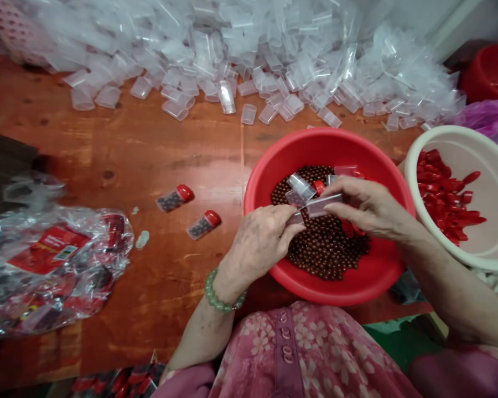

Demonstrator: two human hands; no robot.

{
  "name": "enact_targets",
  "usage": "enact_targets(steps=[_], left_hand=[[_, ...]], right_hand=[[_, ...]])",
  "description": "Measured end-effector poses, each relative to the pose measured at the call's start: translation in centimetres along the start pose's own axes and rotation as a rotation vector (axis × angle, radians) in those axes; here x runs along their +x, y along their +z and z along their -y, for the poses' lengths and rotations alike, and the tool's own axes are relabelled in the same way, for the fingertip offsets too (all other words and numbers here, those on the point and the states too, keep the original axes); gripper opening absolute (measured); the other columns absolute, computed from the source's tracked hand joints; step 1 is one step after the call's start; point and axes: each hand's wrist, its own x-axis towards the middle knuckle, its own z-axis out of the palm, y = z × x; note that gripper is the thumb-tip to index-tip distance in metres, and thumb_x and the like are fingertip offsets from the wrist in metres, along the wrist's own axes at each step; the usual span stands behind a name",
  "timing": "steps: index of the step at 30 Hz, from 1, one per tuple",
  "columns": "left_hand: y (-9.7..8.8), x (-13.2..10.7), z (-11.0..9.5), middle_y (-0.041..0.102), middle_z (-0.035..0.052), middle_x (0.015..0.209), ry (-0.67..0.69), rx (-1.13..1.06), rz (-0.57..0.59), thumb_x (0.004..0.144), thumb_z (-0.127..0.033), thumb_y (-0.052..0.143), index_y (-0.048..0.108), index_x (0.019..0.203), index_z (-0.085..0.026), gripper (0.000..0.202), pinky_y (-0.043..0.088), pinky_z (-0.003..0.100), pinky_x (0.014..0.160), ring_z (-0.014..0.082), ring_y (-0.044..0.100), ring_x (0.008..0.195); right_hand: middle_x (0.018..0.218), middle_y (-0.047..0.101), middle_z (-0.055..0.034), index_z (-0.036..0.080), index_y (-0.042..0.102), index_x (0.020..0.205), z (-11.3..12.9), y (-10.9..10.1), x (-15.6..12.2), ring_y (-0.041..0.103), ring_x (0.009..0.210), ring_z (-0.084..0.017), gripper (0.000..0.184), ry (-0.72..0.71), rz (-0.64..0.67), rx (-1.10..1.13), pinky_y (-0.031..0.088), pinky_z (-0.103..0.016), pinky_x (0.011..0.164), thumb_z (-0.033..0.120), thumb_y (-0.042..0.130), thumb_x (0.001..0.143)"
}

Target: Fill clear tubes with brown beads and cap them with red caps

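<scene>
A: Obs. at table [108, 138]. R hand [367, 207]?

B: Pinching a clear tube [321, 204] betw. thumb & fingers. Tube lies about level, held over the brown beads [327, 249] in the red basin [327, 141]; not touching beads as far as visible.

A: L hand [259, 243]?

B: Fingers pressed together & curled, tips at the near end of the clear tube or a 2nd one beside it. Cannot tell if pinching or only touching. Green bead bracelet [222, 293] on L wrist.

A: Other items by the hands?

B: Another clear tube [301, 188] tilted just beyond the hands, a red cap [319, 187] right next to it. Both over the bead pile.

A: Surroundings?

B: R of red basin: white basin [452, 138] w/ loose red caps [444, 193]. Far side of table: big heap of clear tubes [249, 61]. L of red basin: 2 red-capped tubes [175, 198] filled w/ brown beads, lying on table. Far L: clear plastic bag [53, 265] w/ red-labelled packets inside.
</scene>
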Motion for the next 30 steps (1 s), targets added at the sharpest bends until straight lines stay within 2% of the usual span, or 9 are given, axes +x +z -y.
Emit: enact_targets(steps=[3,7,9,13,15,19,22,26,30], left_hand=[[-0.2,0.4,0.4,0.078,0.0081,0.087,0.011,-0.045,-0.059,0.097,-0.036,0.065,0.069,0.101,-0.013,0.024,0.058,0.031,0.068,0.0216,0.074,0.075],[0.6,2.1,1.3,0.077,0.0078,0.091,-0.044,-0.054,-0.058,0.101,-0.033,0.058,0.068,0.112,-0.014,0.025,0.058,0.030,0.075,0.0186,0.073,0.078],[1.3,3.0,2.0,0.075,0.0136,0.114,-0.049,-0.051,-0.089,0.103,-0.034,0.053,0.060,0.132,-0.014,0.036,0.058,0.036,0.092,0.0224,0.073,0.101],[2.2,3.4,3.4,0.051,0.0201,0.154,0.002,-0.054,-0.114,0.104,-0.042,0.046,0.041,0.151,-0.015,0.054,0.041,0.049,0.121,0.0312,0.049,0.145],[2.2,3.1,3.8,0.052,0.0197,0.154,0.007,-0.059,-0.100,0.105,-0.042,0.044,0.042,0.149,-0.014,0.052,0.041,0.050,0.121,0.0312,0.049,0.146],[1.7,2.7,3.8,0.059,0.0167,0.147,0.021,-0.060,-0.127,0.105,-0.039,0.045,0.048,0.144,-0.016,0.045,0.045,0.048,0.118,0.0284,0.055,0.140],[1.6,2.8,3.7,0.062,0.0158,0.142,0.025,-0.086,-0.152,0.105,-0.041,0.047,0.052,0.139,-0.016,0.042,0.050,0.046,0.115,0.0271,0.060,0.134],[1.6,2.9,3.6,0.065,0.0134,0.137,0.019,-0.150,-0.167,0.105,-0.042,0.046,0.055,0.134,-0.018,0.038,0.056,0.044,0.107,0.0261,0.064,0.128],[1.6,3.0,3.6,0.066,0.0124,0.133,0.005,-0.204,-0.172,0.105,-0.044,0.048,0.057,0.129,-0.019,0.036,0.057,0.043,0.106,0.0259,0.066,0.123]], right_hand=[[0.092,0.069,-0.0036,0.022,0.069,0.106,-0.6,-1.6,-0.8,0.063,0.080,-0.017,0.020,0.035,-0.053,-0.082,0.049,-0.030,0.071,0.039,0.064,0.096],[0.102,0.069,-0.0099,0.017,0.066,0.111,-1.1,-0.7,-1.0,0.064,0.093,-0.022,0.019,-0.057,0.146,-0.437,0.051,-0.034,0.082,0.022,0.054,0.098],[0.108,0.067,-0.0154,0.013,0.066,0.110,-1.4,1.2,-0.8,0.064,0.098,-0.025,0.024,-0.041,0.270,-0.671,0.051,-0.036,0.083,0.009,0.048,0.094],[0.112,0.065,-0.0193,0.008,0.066,0.110,-1.9,4.8,-0.1,0.065,0.104,-0.028,0.031,-0.068,0.512,-0.918,0.051,-0.037,0.088,0.000,0.042,0.091],[0.117,0.064,-0.0190,0.008,0.065,0.115,-1.9,5.4,0.5,0.067,0.104,-0.025,0.033,-0.107,0.609,-0.886,0.051,-0.034,0.088,-0.001,0.042,0.092],[0.122,0.065,-0.0164,0.011,0.064,0.118,-1.6,4.5,2.0,0.066,0.077,-0.016,0.036,-0.033,0.752,-0.852,0.046,-0.029,0.067,-0.001,0.042,0.092],[0.115,0.068,-0.0173,0.009,0.065,0.119,-1.6,4.4,2.6,0.064,0.072,-0.018,0.037,-0.045,0.770,-0.949,0.041,-0.032,0.060,0.000,0.040,0.093],[0.102,0.070,-0.0196,0.006,0.069,0.111,-2.0,6.1,2.1,0.067,0.086,-0.026,0.044,-0.119,0.648,-1.110,0.042,-0.034,0.063,-0.005,0.030,0.092],[0.105,0.072,-0.0177,0.008,0.070,0.107,-2.0,7.4,1.9,0.069,0.089,-0.025,0.035,-0.205,0.783,-0.882,0.050,-0.036,0.075,-0.002,0.040,0.091]])
